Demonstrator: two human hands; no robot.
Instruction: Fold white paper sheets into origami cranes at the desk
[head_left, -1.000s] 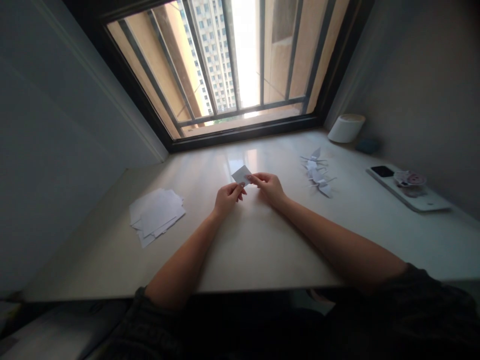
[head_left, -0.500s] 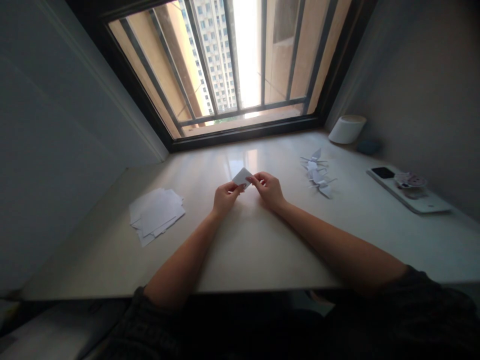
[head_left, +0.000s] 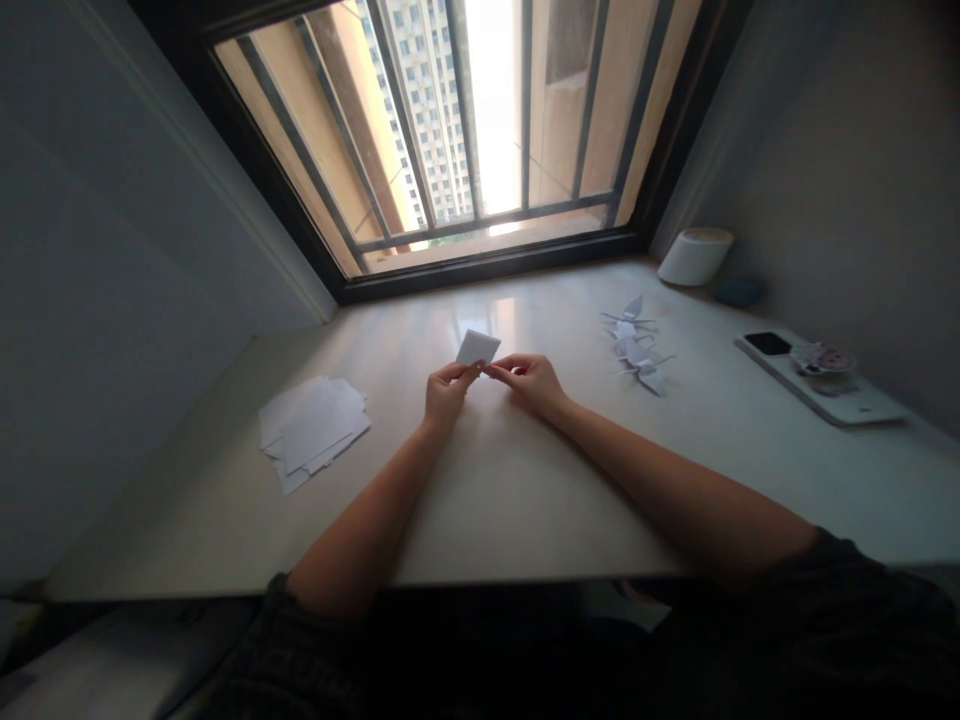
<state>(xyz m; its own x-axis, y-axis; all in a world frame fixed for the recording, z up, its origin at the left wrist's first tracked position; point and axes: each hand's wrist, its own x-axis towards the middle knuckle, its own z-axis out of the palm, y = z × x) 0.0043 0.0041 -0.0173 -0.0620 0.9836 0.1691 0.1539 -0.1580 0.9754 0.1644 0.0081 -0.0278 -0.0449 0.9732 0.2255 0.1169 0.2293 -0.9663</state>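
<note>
White bench (head_left: 517,500): pale, faintly glossy top running from the person's side to the window; both forearms reach over it.
Window (head_left: 487,120): black frame, dark upright bars, a tall building and tan walls beyond.
Paper sheets (head_left: 319,425): loose white pile with uneven edges, on the bench to the left of the left forearm.
Phone (head_left: 862,408): light-coloured, lying at the far right near the wall, a round attachment (head_left: 825,357) on its upper face.
Left hand (head_left: 448,390): thumb and fingers closed in a pinch on the near edge of the folded paper.
Right hand (head_left: 536,380): fingers drawn together to a pinch at the paper's near right corner, just beside the left thumb.
White container (head_left: 694,258): round-sided, in the back right corner, with a dark bluish object (head_left: 739,290) just beside it; what that is cannot be told.
Paper cranes (head_left: 637,352): white, bunched in a row, to the right of the right hand.
Folded paper (head_left: 478,347): small white four-sided piece, tilted, held between the hands at mid-bench; its fold lines are too small to tell.
</note>
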